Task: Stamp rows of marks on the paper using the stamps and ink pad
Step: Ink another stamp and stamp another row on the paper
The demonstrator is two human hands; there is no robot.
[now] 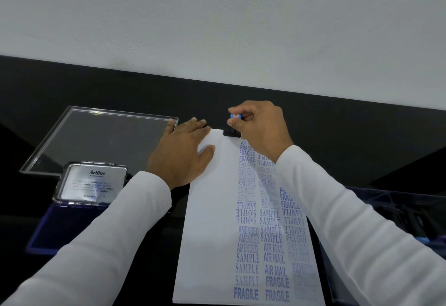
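Note:
A long white paper (pixel 212 221) lies on the black table, its right part filled with columns of blue stamped words such as FRAGILE, SAMPLE and AIR MAIL. My left hand (pixel 182 153) rests flat on the paper's top left corner. My right hand (pixel 259 127) grips a black stamp (pixel 232 132) with a blue cap, pressed down at the paper's top edge above the leftmost column. The open ink pad (pixel 94 184), its silver Artline lid raised, sits at the left, partly behind my left sleeve.
A clear acrylic lid or tray (pixel 101 136) lies behind the ink pad at the left. A transparent box (pixel 395 214) with dark items stands at the right, behind my right arm. A white wall rises beyond the table's far edge.

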